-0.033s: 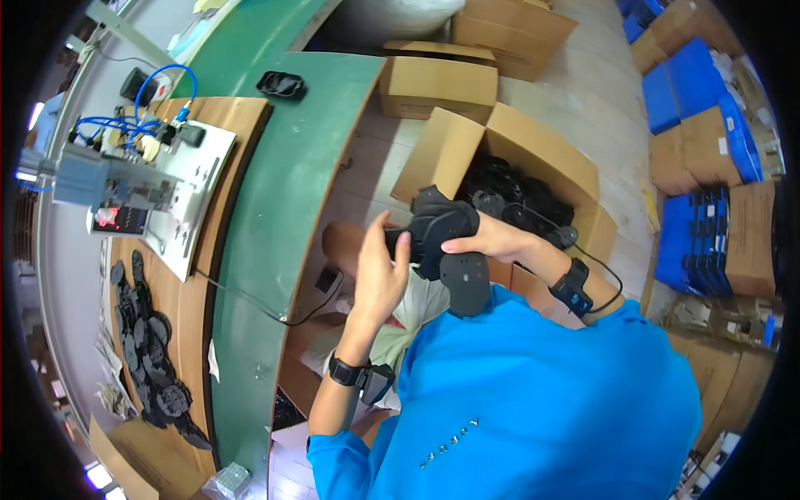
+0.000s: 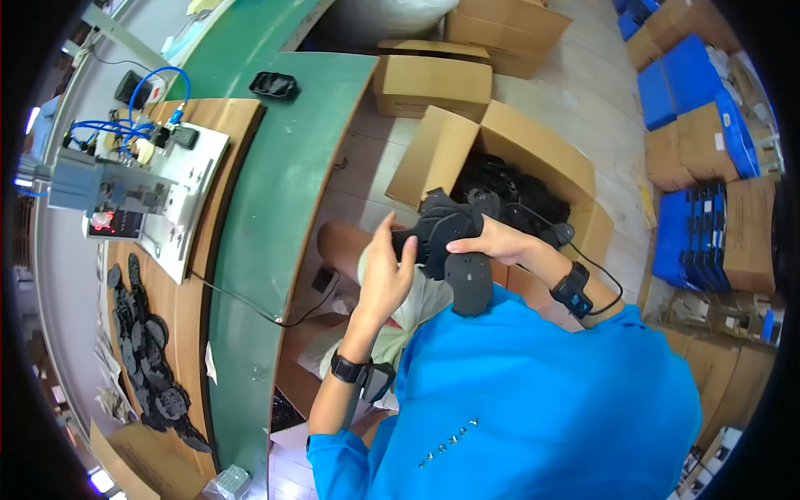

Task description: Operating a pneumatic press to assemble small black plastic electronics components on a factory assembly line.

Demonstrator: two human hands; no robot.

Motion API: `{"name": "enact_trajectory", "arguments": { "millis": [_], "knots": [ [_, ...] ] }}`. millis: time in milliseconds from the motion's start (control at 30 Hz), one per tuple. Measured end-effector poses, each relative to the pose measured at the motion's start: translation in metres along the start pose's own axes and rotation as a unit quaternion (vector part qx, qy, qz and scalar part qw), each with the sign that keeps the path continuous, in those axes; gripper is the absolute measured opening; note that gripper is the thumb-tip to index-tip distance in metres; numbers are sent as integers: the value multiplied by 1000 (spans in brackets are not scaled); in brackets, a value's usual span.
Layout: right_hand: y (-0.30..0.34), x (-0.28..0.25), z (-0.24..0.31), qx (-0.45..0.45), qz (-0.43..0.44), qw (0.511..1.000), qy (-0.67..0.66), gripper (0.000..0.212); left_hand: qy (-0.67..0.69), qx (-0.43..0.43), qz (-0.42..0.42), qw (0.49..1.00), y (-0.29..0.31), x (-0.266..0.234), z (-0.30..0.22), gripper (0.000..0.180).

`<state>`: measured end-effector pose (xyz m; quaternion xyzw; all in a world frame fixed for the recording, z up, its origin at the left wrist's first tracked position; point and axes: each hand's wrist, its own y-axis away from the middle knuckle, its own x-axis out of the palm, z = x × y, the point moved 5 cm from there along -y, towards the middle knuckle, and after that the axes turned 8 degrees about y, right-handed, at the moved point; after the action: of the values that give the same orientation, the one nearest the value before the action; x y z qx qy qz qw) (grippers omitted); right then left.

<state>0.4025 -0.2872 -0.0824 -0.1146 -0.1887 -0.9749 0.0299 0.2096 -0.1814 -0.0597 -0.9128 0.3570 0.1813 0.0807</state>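
Stack of black parts (image 2: 442, 237) is held beyond the right edge of the table (image 2: 267, 208); the left hand (image 2: 385, 277) pinches one end and the right hand (image 2: 493, 240) clamps the opposite side (its fingers mostly hidden), probably so that no loose piece slips.

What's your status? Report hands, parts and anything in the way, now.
Left hand, right hand: both grips on black parts. Parts held near open box. Possible obstruction: black cable looping by right forearm.
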Motion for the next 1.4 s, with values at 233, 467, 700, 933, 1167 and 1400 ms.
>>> {"name": "enact_trajectory", "arguments": {
  "millis": [233, 467, 700, 933, 1167, 1400],
  "knots": [
    [69, -138, -116, 119, -240, 954, -131, 52, 139, -31, 62, 988, -12, 45, 34, 61],
    [52, -244, -205, 160, -476, 860, -95, 49, 187, -86, -14, 978, 59, -53, 27, 44],
    [-5, -231, -200, 149, -437, 885, 53, 56, 129, -127, -246, 952, 180, -146, 30, 36],
    [-73, -59, -40, -188, -402, 878, 181, 34, -212, 12, -512, 832, 314, -228, 14, 27],
    [-106, 247, 105, -441, 47, 857, 262, 25, -453, -114, -585, 663, 358, -370, 66, 61],
    [-94, 370, 84, -520, 194, 749, 361, 35, -540, -152, -523, 642, 383, -409, 159, 48]
  ]
}}
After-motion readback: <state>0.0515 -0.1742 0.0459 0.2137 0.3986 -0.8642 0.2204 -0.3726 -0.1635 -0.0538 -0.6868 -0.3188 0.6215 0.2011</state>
